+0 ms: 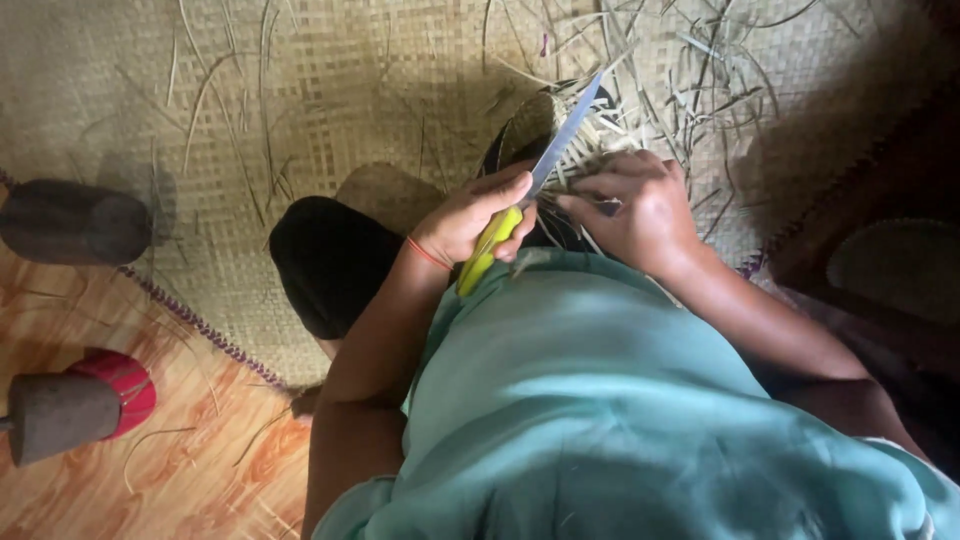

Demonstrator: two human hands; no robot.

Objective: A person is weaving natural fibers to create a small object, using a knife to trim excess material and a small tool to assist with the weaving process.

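My left hand (478, 218), with a red thread at the wrist, is shut on the yellow handle of a knife (562, 130). Its long steel blade points up and to the right. My right hand (640, 205) pinches a bunch of thin dry straw strips (600, 135) just beside the blade. The two hands almost touch, above my lap and my teal shirt. Part of the strip bundle is hidden behind my right hand, over a dark piece beneath it.
A woven straw mat (300, 100) strewn with loose strips lies under my black-clad knee (330, 260). At the left are a dark cylinder (75, 222) and a red and grey cylinder (80, 405) on orange patterned floor (150, 470). A round woven piece (900, 265) rests on brown cloth at the right.
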